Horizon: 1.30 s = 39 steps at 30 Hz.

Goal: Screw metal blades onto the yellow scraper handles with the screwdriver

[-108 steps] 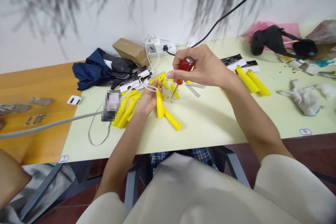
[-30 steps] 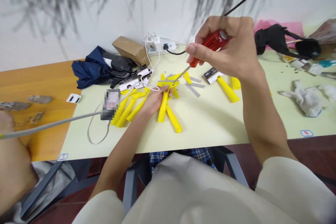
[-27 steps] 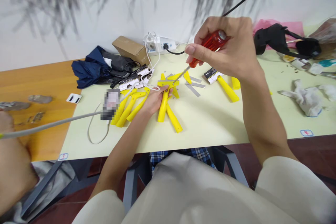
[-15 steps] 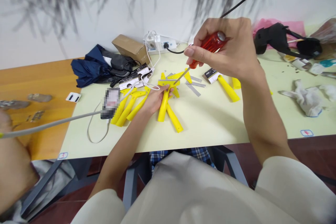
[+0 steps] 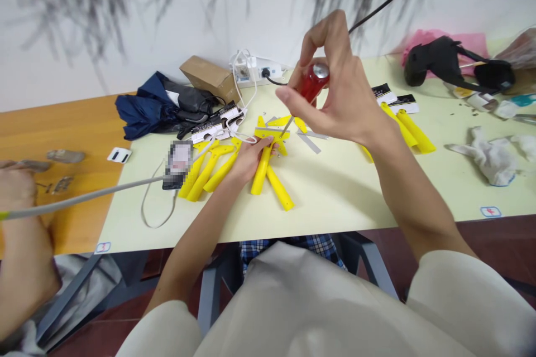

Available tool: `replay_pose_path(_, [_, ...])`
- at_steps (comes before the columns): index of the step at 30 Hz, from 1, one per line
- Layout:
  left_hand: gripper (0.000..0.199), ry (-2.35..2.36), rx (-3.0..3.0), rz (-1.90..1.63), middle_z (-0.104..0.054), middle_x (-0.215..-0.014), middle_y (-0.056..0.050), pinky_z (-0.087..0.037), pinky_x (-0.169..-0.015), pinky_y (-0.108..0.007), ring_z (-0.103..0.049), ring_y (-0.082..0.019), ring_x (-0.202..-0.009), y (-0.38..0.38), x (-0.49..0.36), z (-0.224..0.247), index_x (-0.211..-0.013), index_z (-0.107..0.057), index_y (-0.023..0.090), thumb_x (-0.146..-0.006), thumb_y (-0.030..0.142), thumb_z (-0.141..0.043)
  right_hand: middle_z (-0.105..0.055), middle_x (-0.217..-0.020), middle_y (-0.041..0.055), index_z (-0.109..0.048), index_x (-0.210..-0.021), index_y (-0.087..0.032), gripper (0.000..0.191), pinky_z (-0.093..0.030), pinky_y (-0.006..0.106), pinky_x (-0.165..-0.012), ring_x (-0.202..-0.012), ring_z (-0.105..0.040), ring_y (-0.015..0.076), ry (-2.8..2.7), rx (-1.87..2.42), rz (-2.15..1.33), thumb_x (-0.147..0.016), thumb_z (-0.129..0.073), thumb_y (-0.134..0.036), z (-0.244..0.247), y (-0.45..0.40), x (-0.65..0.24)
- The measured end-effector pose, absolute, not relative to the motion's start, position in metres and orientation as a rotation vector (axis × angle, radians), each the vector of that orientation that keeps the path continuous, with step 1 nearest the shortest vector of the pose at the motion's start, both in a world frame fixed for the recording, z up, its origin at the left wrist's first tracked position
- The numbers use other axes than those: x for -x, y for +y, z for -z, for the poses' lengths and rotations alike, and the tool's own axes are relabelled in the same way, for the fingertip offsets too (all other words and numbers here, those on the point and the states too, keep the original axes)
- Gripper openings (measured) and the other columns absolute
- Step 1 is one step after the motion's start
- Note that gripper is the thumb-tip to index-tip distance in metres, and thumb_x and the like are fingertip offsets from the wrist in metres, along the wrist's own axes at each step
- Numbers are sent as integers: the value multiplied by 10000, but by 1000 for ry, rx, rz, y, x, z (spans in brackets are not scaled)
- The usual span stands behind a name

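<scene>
My left hand (image 5: 247, 160) is closed around the head of a yellow scraper (image 5: 261, 172), whose handle points toward me. A red-handled screwdriver (image 5: 310, 86) leans over it, its shaft slanting down to the scraper's head; I cannot tell whether the tip sits in a screw. My right hand (image 5: 341, 86) grips the screwdriver's handle from above, thumb stretched along one side and index finger raised. Another yellow scraper handle (image 5: 280, 188) lies partly under the held one. Thin metal blades (image 5: 310, 142) and more yellow parts are just behind.
Several yellow scrapers (image 5: 215, 163) lie left of my hand; others (image 5: 414, 131) lie at right beside black-and-white packs. A white cable loops near a power strip (image 5: 272, 71) and cardboard box (image 5: 209, 78). White gloves (image 5: 488, 156) lie far right. Another person's hand (image 5: 17, 187) is at far left.
My right hand has turned and shifted left, bringing the screwdriver handle more upright. My left hand and the scraper barely moved. The other person's hand has come further into view at left.
</scene>
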<state>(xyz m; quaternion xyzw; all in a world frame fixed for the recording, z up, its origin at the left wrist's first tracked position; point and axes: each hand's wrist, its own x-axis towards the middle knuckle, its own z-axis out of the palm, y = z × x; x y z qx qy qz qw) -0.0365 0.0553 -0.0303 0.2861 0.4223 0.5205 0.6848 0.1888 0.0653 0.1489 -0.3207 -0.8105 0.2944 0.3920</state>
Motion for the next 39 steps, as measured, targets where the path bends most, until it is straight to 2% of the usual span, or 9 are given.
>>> replay_pose_path(10, [148, 947, -637, -1204, -810, -847, -84, -628, -725, -231, -765, -140, -734, 51, 29, 23, -896, -763, 128, -902, 184, -901, -733, -1017, 24, -568, -1198, -312, 372, -574, 378, -801, -814, -743, 241, -1958, 731, -644, -1037, -823, -529, -151, 49, -170])
replay_pose_path(16, [191, 931, -480, -1303, -772, -812, -31, -660, -791, -240, -782, -140, -753, 49, 32, 16, -913, -714, 155, -893, 134, -903, -690, -1046, 12, -510, -1222, -300, 213, -565, 363, -874, -885, -681, 219, -2002, 646, -626, -1095, -679, -330, -172, 46, -147])
replay_pose_path(19, [213, 922, -416, -1372, -765, -832, -13, -659, -800, -217, -781, -120, -764, 46, 38, 15, -927, -706, 156, -881, 110, -909, -722, -1084, 24, -534, -1311, -306, 253, -573, 373, -923, -933, -688, 226, -2081, 652, -597, -1089, -633, -236, -181, 52, -140])
replay_pose_path(22, [171, 924, -390, -1404, -767, -832, -26, -658, -797, -209, -790, -126, -781, 43, 42, 18, -904, -706, 148, -899, 103, -871, -753, -1052, 35, -604, -1300, -320, 226, -592, 409, -898, -899, -701, 254, -2185, 694, -509, -1086, -673, -296, -182, 61, -134])
replay_pose_path(26, [215, 915, -423, -1413, -770, -820, -26, -676, -810, -239, -791, -143, -765, 40, 39, 24, -897, -714, 149, -852, 119, -922, -724, -887, 25, -636, -1126, -295, 108, -581, 456, -888, -832, -678, 273, -2254, 747, -273, -1098, -692, -383, -176, 67, -129])
replay_pose_path(29, [265, 914, -462, -1416, -756, -796, -15, -678, -814, -249, -790, -147, -760, 39, 33, 29, -887, -714, 154, -814, 145, -968, -754, -984, 39, -603, -1202, -296, 113, -580, 438, -879, -891, -693, 268, -2252, 735, -288, -1105, -654, -322, -172, 64, -133])
replay_pose_path(32, [239, 957, -481, -1410, -749, -770, -21, -678, -818, -267, -793, -162, -766, 40, 31, 31, -885, -724, 151, -828, 179, -954, -774, -1217, 66, -571, -1307, -302, 264, -592, 415, -901, -1016, -722, 259, -2307, 642, -421, -1065, -643, -223, -172, 58, -140])
replay_pose_path(34, [214, 972, -488, -1418, -751, -770, -27, -679, -811, -274, -788, -165, -761, 41, 32, 31, -870, -723, 151, -840, 187, -932, -776, -1244, 64, -578, -1329, -300, 316, -595, 423, -929, -1034, -727, 254, -2319, 592, -465, -1042, -639, -183, -175, 57, -142])
replay_pose_path(39, [192, 939, -513, -1454, -744, -779, -17, -674, -798, -252, -761, -138, -742, 40, 34, 29, -860, -718, 160, -837, 172, -909, -731, -871, 17, -637, -1189, -320, 233, -586, 474, -842, -790, -673, 269, -2301, 664, -312, -1011, -775, -382, -178, 58, -139])
